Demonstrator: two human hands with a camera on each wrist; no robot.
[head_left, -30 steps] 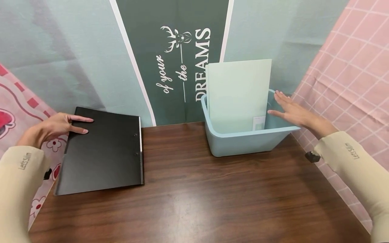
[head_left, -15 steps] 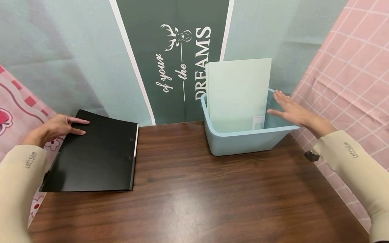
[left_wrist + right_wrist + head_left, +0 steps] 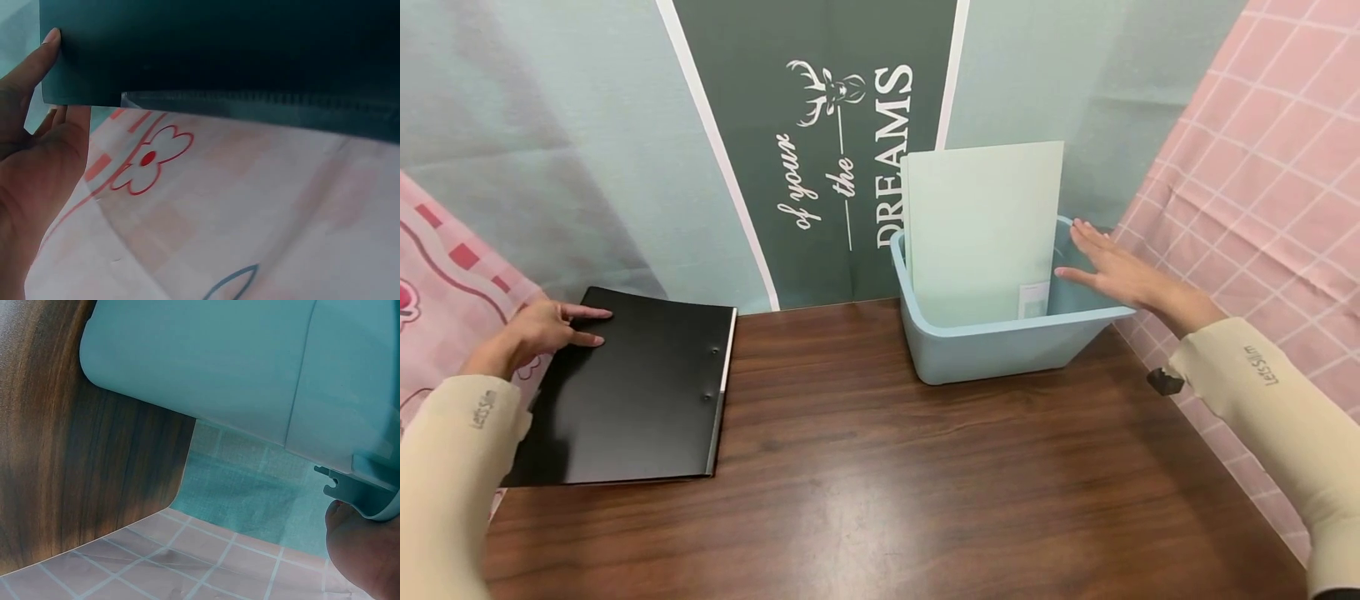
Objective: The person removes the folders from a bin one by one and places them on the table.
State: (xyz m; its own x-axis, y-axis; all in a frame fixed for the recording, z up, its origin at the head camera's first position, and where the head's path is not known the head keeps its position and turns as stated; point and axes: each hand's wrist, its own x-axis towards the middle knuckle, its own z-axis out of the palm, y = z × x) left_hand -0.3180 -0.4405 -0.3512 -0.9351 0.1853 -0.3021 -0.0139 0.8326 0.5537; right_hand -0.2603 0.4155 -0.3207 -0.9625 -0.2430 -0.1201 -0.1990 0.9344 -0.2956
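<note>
On the left in the head view, a black folder (image 3: pixel 640 392) leans at the side, its narrow light edge facing right. My left hand (image 3: pixel 538 333) grips its upper left edge, two fingers lying on the face. In the left wrist view, fingertips of the left hand (image 3: pixel 44 144) go behind the edge of the folder (image 3: pixel 219 50). At the right, my right hand (image 3: pixel 1116 271) rests on the rim of a light blue bin (image 3: pixel 1000 354) with its fingers straight. Pale green folders (image 3: pixel 985 225) stand upright inside, the front one bearing a small white label (image 3: pixel 1033 300).
A brown wooden table (image 3: pixel 880 467) lies below both hands. Behind it hangs a grey-green cloth (image 3: pixel 842 275) with white lettering and a deer head. Pink cloth walls stand on both sides, the right one (image 3: pixel 1262 208) with a white grid.
The black folder has shifted left and turned slightly, its lower right corner moving most. My left hand has stayed on it. My right hand has kept its place at the bin.
</note>
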